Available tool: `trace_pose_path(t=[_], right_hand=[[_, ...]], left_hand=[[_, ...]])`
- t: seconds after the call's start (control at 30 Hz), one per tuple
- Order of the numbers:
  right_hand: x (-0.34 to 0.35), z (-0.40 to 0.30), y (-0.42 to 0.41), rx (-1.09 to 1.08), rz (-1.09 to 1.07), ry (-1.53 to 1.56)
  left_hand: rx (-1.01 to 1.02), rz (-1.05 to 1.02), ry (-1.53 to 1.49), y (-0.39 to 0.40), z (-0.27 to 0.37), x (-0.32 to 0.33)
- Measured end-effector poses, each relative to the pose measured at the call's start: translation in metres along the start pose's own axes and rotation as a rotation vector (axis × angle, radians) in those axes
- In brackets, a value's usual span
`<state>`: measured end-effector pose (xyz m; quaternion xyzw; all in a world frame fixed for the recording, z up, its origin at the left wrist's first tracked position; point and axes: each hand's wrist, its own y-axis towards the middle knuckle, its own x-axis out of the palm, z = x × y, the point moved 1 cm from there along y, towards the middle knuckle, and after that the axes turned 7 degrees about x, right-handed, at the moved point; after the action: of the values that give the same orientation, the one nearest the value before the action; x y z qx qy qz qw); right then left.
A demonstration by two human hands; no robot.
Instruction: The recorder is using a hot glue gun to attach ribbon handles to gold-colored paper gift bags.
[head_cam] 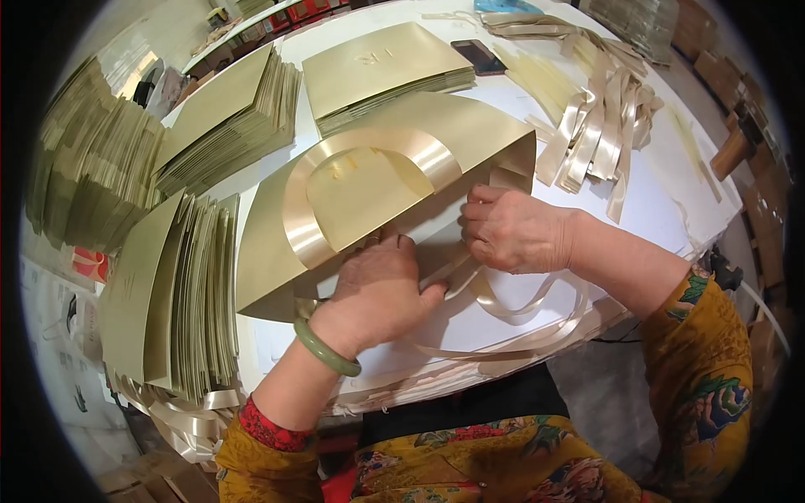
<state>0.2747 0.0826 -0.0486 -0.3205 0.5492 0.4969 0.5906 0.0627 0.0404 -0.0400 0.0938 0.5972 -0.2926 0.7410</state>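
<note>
A gold paper gift bag (pixel 484 126) lies on its side on the white table, its mouth facing me. A wide cream satin ribbon handle (pixel 308 157) arcs over its upper face. My left hand (pixel 377 289), below a green bangle, rests at the bag's mouth with its fingertips partly hidden inside. My right hand (pixel 516 229) is at the right part of the mouth, its fingers curled; a cream ribbon (pixel 522 308) runs near it and loops down over the white sheets. Whether the fingers pinch the ribbon or the bag's edge is hard to tell.
Stacks of folded gold bags stand at the left (pixel 182 295) and behind (pixel 383 56). Cut satin ribbons (pixel 597 119) and pale yellow strips (pixel 541 82) lie at the back right, near a dark phone (pixel 478 56). More ribbons (pixel 188 427) hang at the table's lower left.
</note>
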Motion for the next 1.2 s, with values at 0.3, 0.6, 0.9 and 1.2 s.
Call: trace_pose_path(t=[0.3,0.6,0.9,1.2], right_hand=[[-0.035,-0.046,-0.010,0.539,0.248,0.110],[0.005,-0.076,-0.026,1.031,0.021,0.488],[0.000,-0.064,-0.021,1.168,-0.130,0.715],[-0.026,-0.061,-0.022,1.089,-0.169,0.640]], left_hand=[[-0.026,-0.085,-0.182,-0.002,0.000,-0.013],[0.013,-0.006,0.006,-0.001,0.002,-0.003],[0.048,0.057,0.039,-0.003,-0.001,0.002],[0.032,0.081,0.048,-0.003,0.001,0.005]])
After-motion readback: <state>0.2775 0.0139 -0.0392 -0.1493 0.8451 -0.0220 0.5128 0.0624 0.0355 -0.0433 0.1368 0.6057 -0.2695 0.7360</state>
